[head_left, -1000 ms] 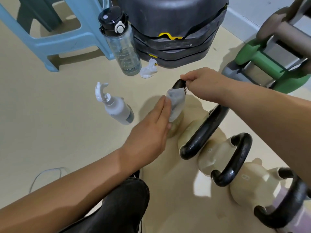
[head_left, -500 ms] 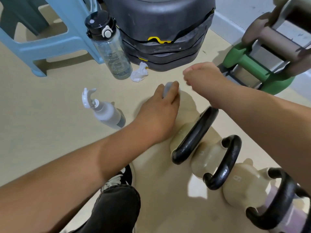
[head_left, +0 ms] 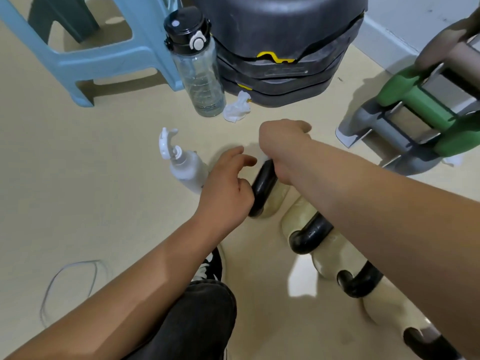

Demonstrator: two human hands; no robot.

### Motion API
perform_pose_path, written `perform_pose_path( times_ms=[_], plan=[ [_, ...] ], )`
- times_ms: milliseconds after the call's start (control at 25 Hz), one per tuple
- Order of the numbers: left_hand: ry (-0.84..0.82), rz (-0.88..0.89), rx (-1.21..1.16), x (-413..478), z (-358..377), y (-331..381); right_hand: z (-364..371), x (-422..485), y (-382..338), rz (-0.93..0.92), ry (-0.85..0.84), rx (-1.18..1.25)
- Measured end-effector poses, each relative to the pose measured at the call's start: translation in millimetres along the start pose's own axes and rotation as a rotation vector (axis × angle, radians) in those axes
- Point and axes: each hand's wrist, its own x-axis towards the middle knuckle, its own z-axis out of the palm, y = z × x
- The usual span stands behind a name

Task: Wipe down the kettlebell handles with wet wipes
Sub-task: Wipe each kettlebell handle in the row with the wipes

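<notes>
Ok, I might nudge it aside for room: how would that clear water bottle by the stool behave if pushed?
The water bottle stands upright, tall on a narrow base, so a push near its black lid would probably tip it. It looks nearly empty, hence likely light. Once down, its round body might roll toward the crumpled wipe.

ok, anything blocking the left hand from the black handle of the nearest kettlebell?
Nothing visible. The left hand sits right beside the black curved handle of the cream kettlebell, apparently touching it. The right hand covers the handle's top end. The white spray bottle lies off to the left, clear of it.
</notes>
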Motion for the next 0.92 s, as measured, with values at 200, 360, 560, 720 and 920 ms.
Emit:
perform_pose_path(
  times_ms=[200, 360, 560, 720, 920],
  plan=[
    [-0.050, -0.057, -0.085, -7.8, 5.9, -18.3, -27.4, 5.2, 11.8, -0.247, 0.048, -0.089],
    [-0.035, -0.103, -0.141, -5.2, 9.4, -23.3, -11.9, -5.9, 38.9, -0.578, 0.151, -0.351],
    [-0.028, -0.134, -0.189, -4.4, 12.8, -30.9, 16.3, -55.3, 95.3, -0.779, 0.148, -0.604],
    [-0.002, -0.152, -0.218, -7.3, 10.3, -34.4, 18.4, -66.0, 107.5, -0.795, 0.106, -0.632],
    [-0.016, -0.195, -0.196, -8.7, 14.5, -30.8, -16.3, -18.4, 44.2, -0.610, 0.038, -0.531]
  ],
)
